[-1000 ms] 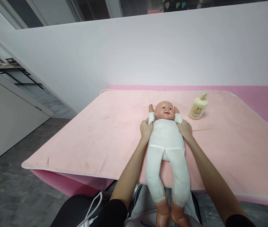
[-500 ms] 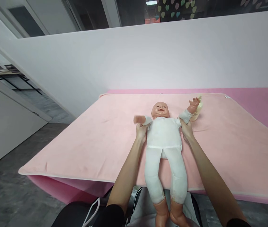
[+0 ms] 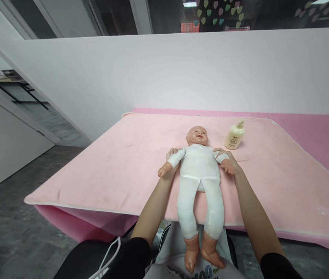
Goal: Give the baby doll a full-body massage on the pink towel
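Observation:
A baby doll (image 3: 199,164) in a white suit lies face up on the pink blanket (image 3: 118,166), its bare feet over the near edge. My left hand (image 3: 172,155) is at the doll's arm on the left, its fingers curled and partly hidden behind the sleeve. On the other side, my right hand (image 3: 225,154) lies at the other upper arm, fingers bent over the sleeve. Both doll arms point down and outward. Whether either hand grips the cloth is hard to make out.
A cream pump bottle (image 3: 234,135) stands on the blanket beyond my right hand. Behind the table rises a white wall (image 3: 182,73). A white cable (image 3: 109,257) hangs near my left elbow.
The doll's arms have swung down from their raised, outspread position. My fingers have shifted at its upper arms. The bottle, partly covered before by the doll's hand, now shows fully.

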Available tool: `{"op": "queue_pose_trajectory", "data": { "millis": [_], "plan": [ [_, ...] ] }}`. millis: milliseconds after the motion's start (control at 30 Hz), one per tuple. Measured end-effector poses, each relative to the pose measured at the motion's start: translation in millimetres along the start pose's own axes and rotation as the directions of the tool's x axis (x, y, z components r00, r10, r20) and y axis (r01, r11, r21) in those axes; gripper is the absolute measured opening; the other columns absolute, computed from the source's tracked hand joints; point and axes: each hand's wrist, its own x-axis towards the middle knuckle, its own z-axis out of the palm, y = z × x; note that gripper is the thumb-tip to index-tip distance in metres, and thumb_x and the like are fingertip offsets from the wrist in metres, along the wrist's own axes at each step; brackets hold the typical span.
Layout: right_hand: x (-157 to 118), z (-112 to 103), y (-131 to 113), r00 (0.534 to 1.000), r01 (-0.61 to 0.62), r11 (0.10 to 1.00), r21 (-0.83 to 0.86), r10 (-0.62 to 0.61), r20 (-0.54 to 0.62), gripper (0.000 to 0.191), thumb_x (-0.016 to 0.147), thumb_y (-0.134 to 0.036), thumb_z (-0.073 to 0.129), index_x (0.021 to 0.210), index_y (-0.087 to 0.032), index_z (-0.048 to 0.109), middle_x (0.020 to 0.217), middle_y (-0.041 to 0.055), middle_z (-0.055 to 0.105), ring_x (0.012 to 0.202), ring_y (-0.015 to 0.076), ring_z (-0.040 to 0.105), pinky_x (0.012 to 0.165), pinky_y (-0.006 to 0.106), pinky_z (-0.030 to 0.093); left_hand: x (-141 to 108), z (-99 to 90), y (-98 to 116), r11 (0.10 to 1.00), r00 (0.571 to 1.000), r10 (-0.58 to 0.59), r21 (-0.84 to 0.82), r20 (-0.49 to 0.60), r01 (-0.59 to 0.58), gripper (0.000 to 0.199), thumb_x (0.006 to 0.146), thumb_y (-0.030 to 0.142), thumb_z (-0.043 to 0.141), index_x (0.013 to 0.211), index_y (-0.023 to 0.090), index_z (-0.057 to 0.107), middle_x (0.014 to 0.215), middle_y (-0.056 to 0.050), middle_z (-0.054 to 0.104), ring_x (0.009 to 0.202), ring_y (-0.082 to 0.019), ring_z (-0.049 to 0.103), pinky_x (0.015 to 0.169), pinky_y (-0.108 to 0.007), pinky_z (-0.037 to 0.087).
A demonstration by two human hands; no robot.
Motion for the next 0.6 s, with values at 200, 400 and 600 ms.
{"op": "queue_pose_trajectory", "data": {
  "millis": [200,400,600],
  "plan": [
    [1,-14,-2,0.953,0.034,0.996,0.088,-0.059,0.297,0.011,0.057,-0.028,0.059,0.057,-0.017,0.06,0.092,0.0087,0.063,0.081,0.0209,0.057,0.073,0.037,0.049,-7,-0.5,3,0.995,0.988,0.041,-0.097,0.147,-0.027,0.046,0.063,0.061,0.048,0.056,0.021,0.028,0.059,0.002,0.03,0.059,-0.013,0.04,0.083,-0.038,0.044],
    [6,-3,9,0.954,0.188,0.92,0.345,-0.255,0.16,0.021,0.054,-0.032,0.062,0.067,-0.015,0.064,0.089,0.0083,0.065,0.087,0.0198,0.058,0.083,0.037,0.045,3,7.5,1,0.963,1.0,0.012,0.27,0.023,-0.018,0.034,0.075,0.049,0.05,0.06,0.019,0.044,0.066,-0.002,0.047,0.073,-0.016,0.053,0.083,-0.034,0.044],
    [10,14,11,0.998,0.07,0.895,0.44,-0.062,-0.033,0.045,0.061,-0.04,0.06,0.098,-0.014,0.063,0.095,0.0082,0.066,0.083,0.0191,0.059,0.069,0.031,0.047,-2,9.4,-4,0.802,0.997,0.079,0.594,-0.005,-0.061,0.035,0.085,0.04,0.052,0.107,0.012,0.055,0.105,-0.009,0.057,0.093,-0.019,0.056,0.082,-0.038,0.048]
  ]
}}
